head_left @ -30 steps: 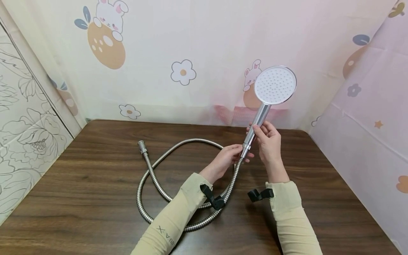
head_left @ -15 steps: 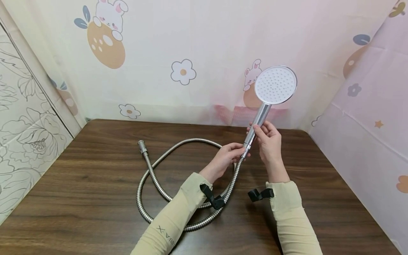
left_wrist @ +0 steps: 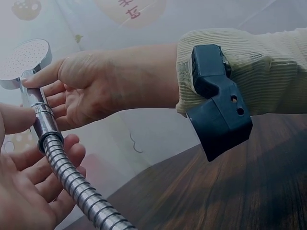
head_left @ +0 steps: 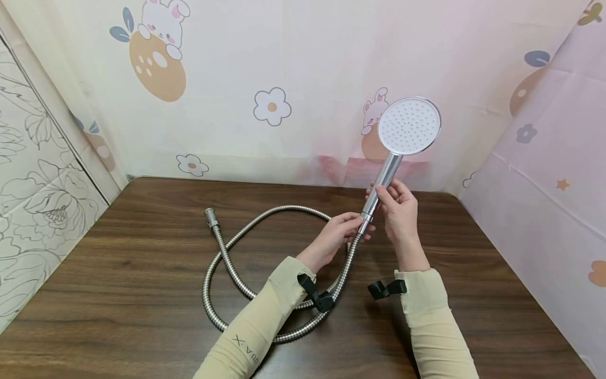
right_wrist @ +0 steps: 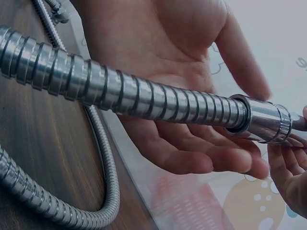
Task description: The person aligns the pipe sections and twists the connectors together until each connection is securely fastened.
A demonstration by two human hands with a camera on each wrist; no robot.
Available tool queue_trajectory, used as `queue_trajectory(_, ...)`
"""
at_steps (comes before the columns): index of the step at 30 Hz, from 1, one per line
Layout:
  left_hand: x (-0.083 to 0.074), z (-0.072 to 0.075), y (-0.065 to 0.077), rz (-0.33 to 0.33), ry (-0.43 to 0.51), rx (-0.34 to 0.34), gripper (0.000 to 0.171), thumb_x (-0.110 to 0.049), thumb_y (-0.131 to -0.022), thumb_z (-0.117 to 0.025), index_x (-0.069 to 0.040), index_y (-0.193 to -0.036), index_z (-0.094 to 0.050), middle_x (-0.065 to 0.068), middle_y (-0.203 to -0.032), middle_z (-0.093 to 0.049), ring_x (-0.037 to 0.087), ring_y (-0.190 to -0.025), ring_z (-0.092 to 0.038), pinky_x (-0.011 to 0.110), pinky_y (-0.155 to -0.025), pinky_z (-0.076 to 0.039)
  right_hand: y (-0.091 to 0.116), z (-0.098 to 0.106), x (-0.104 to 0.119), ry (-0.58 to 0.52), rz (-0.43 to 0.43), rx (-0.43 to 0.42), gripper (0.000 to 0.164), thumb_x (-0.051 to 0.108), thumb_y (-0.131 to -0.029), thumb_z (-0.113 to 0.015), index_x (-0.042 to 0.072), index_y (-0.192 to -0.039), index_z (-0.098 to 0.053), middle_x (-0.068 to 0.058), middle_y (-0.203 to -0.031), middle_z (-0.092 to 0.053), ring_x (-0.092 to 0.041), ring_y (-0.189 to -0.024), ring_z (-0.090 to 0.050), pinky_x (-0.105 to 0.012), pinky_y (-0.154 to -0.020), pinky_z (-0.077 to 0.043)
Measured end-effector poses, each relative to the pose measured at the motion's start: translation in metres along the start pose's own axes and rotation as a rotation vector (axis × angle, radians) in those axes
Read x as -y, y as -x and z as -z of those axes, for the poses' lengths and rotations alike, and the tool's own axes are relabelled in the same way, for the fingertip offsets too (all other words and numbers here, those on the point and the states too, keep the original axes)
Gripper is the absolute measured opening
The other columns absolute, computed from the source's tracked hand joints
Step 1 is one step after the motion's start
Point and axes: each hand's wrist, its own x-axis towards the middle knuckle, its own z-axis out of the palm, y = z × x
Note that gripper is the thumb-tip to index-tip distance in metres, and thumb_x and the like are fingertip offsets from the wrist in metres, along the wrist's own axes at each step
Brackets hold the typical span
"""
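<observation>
A chrome hand shower [head_left: 409, 126] with a round white spray face is held up at a slant over the table. My right hand [head_left: 401, 218] grips its handle [head_left: 387, 171], thumb in front and fingers behind. Just below, my left hand [head_left: 329, 237] pinches the hose's cone-shaped connector [right_wrist: 264, 120] where it meets the handle. In the right wrist view, the left thumb lies on the connector and the other fingers curve beneath it. From there a ribbed metal hose [head_left: 349, 263] runs down to the table.
The hose lies looped on the dark wooden table [head_left: 118, 273], its free end fitting [head_left: 211, 218] pointing to the back left. A printed curtain [head_left: 227, 63] hangs behind the table, with another curtain [head_left: 544, 184] at the right. Black wrist mounts [head_left: 388, 289] stick out from the sleeves.
My left fingers and thumb have shifted back and forth around the connector, the fingertips drawing in and then reaching out past it again. The right hand and the hand shower have stayed in place.
</observation>
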Motion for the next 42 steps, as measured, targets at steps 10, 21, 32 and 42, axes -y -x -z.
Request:
queue_trajectory(10, -0.0008, 0.001, 0.0005, -0.034, -0.02, -0.01, 0.026, -0.017, -0.092, -0.053, 0.0, -0.111, -0.057, 0.019, -0.101, -0.066, 0.012, -0.078, -0.063, 0.028, -0.07, -0.047, -0.0015, 0.0008, -0.0006, 0.002, -0.005, -0.006, 0.028, 0.004, -0.085, -0.061, -0.003, -0.111, -0.054, -0.011, -0.091, -0.066, -0.019, -0.077, -0.066, -0.025, -0.07, -0.053)
queue_trajectory(21, -0.0036, -0.0016, 0.0017, -0.023, -0.016, -0.102, 0.023, -0.011, -0.085, -0.063, -0.002, -0.105, -0.055, 0.001, -0.082, -0.062, 0.009, -0.072, -0.056, 0.02, -0.061, -0.04, -0.0008, 0.0002, -0.0013, 0.005, -0.004, 0.001, 0.032, 0.004, -0.085, -0.061, -0.004, -0.114, -0.053, -0.013, -0.092, -0.065, -0.019, -0.078, -0.066, -0.025, -0.07, -0.053)
queue_trajectory(32, -0.0023, -0.0009, 0.0016, -0.002, -0.015, 0.047, 0.033, -0.019, -0.096, -0.042, 0.006, -0.116, -0.052, 0.024, -0.105, -0.063, 0.008, -0.07, -0.061, 0.022, -0.066, -0.043, -0.001, 0.0013, -0.0003, 0.007, -0.002, 0.0, 0.028, 0.003, -0.085, -0.06, -0.004, -0.111, -0.054, -0.011, -0.091, -0.066, -0.019, -0.077, -0.066, -0.024, -0.07, -0.053)
queue_trajectory(42, -0.0031, 0.0, 0.0023, -0.012, 0.018, -0.02, 0.027, -0.013, -0.09, -0.056, 0.001, -0.113, -0.054, 0.024, -0.105, -0.062, 0.01, -0.075, -0.06, 0.023, -0.067, -0.048, -0.0007, 0.0003, 0.0001, 0.002, 0.008, 0.003, 0.027, 0.004, -0.084, -0.062, -0.004, -0.109, -0.055, -0.011, -0.09, -0.066, -0.018, -0.076, -0.066, -0.024, -0.068, -0.052)
